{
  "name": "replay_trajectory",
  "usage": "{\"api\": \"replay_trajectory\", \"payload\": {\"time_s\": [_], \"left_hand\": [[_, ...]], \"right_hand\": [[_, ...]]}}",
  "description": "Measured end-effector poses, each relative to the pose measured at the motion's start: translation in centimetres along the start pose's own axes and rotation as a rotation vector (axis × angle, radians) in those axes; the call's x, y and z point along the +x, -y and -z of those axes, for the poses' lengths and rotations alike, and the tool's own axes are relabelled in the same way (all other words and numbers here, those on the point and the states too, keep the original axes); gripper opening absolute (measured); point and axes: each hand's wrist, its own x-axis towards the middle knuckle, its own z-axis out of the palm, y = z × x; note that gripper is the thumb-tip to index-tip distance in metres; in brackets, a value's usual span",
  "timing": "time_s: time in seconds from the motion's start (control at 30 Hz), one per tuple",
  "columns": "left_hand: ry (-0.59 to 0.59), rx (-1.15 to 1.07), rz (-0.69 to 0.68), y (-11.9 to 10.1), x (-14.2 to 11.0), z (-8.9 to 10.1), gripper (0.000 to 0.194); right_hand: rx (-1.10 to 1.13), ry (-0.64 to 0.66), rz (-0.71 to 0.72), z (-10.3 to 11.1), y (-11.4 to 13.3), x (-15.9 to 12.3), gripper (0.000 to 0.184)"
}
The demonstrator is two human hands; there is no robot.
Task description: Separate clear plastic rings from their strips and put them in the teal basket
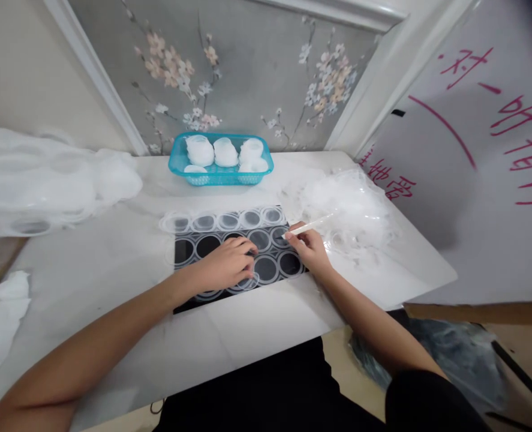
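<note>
A black mat [189, 249] lies on the white table, covered by a clear plastic sheet of round rings [223, 222]. My left hand [227, 264] rests palm down on the sheet, fingers curled and pressing on one ring. My right hand [308, 246] pinches a thin white stick [313, 225], whose tip touches the sheet at the right edge of the mat. The stick slants up to the right.
A turquoise basket [221, 175] with white round pieces stands at the back by the flowered wall. Crumpled clear plastic [351, 210] lies to the right, more plastic sheets [45, 186] to the left. A white board with red writing [486, 150] leans at the right.
</note>
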Motion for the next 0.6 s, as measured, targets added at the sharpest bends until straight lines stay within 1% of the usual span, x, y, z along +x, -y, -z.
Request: {"api": "replay_trajectory", "payload": {"time_s": [0.07,0.1,0.13,0.17,0.2,0.23,0.3,0.33,0.37,0.4,0.43,0.47,0.5,0.53,0.6], "left_hand": [[0.038,0.001,-0.009,0.0,0.5,0.7,0.019],[0.043,-0.001,-0.019,0.0,1.2,1.3,0.019],[0.030,-0.011,-0.037,-0.1,2.3,2.1,0.020],[-0.011,-0.025,-0.039,-0.2,3.8,3.0,0.020],[-0.065,-0.047,-0.067,-0.4,5.7,4.1,0.020],[-0.168,-0.084,-0.088,-0.7,7.9,5.2,0.020],[-0.440,-0.132,-0.032,-1.4,12.8,7.3,0.024],[-0.503,-0.123,-0.016,-1.9,15.2,8.2,0.027],[-0.487,-0.084,-0.012,-2.3,17.2,9.0,0.032],[-0.400,-0.020,-0.021,-2.7,18.9,9.5,0.040],[-0.289,0.045,-0.046,-3.1,19.9,9.9,0.046],[-0.222,0.106,-0.075,-3.4,20.4,10.0,0.052],[-0.193,0.156,-0.102,-3.5,20.3,9.9,0.053],[-0.208,0.190,-0.119,-3.5,19.6,9.6,0.051],[-0.292,0.215,-0.110,-3.1,16.6,8.5,0.035]], "right_hand": [[0.098,-0.084,-0.008,0.2,0.2,0.2,0.028],[0.145,-0.126,-0.011,0.3,0.3,0.3,0.027],[0.190,-0.169,-0.013,0.4,0.3,0.4,0.025],[0.231,-0.211,-0.018,0.4,0.3,0.6,0.023],[0.265,-0.249,-0.029,0.5,0.2,0.8,0.023],[0.290,-0.279,-0.046,0.6,0.0,0.9,0.023],[0.312,-0.301,-0.098,0.8,-0.5,1.3,0.025],[0.315,-0.292,-0.131,0.9,-0.7,1.4,0.026],[0.314,-0.280,-0.160,1.0,-0.9,1.5,0.026],[0.307,-0.264,-0.178,1.2,-1.0,1.5,0.027],[0.290,-0.244,-0.182,1.3,-1.0,1.4,0.028],[0.263,-0.222,-0.175,1.4,-1.0,1.4,0.029],[0.226,-0.195,-0.163,1.4,-0.9,1.2,0.030],[0.187,-0.166,-0.148,1.4,-0.7,1.1,0.030],[0.128,-0.108,-0.115,1.3,-0.4,0.7,0.031]]}}
